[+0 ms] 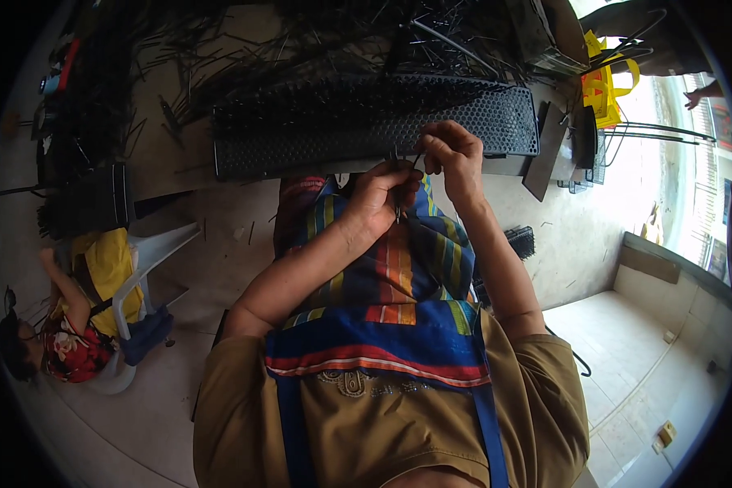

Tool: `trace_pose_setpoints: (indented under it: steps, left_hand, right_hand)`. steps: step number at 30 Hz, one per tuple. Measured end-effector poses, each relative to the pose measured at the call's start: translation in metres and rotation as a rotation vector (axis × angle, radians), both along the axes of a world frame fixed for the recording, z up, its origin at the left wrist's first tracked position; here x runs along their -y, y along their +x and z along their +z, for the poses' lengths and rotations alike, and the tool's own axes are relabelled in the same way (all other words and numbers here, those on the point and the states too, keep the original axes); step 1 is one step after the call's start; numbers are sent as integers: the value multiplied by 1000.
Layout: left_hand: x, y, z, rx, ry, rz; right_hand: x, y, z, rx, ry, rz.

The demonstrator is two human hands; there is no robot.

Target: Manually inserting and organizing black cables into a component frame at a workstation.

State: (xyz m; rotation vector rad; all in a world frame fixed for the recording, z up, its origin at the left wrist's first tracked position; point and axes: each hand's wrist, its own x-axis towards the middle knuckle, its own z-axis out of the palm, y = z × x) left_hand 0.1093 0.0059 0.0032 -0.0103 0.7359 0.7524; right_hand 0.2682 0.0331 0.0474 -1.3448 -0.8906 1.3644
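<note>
My left hand (381,193) is closed over my lap, at the front edge of a long black perforated tray (496,122). A thin dark stick-like piece (398,213) pokes out below its fingers; its kind is too small to tell. Just to the right, my right hand (455,154) is raised, with thumb and fingers pinched together. A thin black strand (418,161) runs from this pinch down to the left hand. Many small dark pieces (301,110) crowd the left and middle of the tray. A striped apron (398,268) lies under both hands.
Loose black sticks (244,49) are strewn over the table beyond the tray. At the left, a person (77,325) sits on a white plastic chair (142,268). A yellow bag (602,89) hangs at the right, near another person's hand (698,96).
</note>
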Motion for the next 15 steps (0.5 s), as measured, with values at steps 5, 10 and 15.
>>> trace_pose_setpoints:
  steps: [5,10,15]
  left_hand:
    - [0,1,1,-75,22,20]
    - [3,-1,-9,-178,5,-18]
    - [0,5,9,-217,18,-8]
  right_hand:
    - [-6,-2,-1,14,35,-51]
    - [-29,-3,-10,583,472,-339]
    - [-37,-8,-15,867,619,-198]
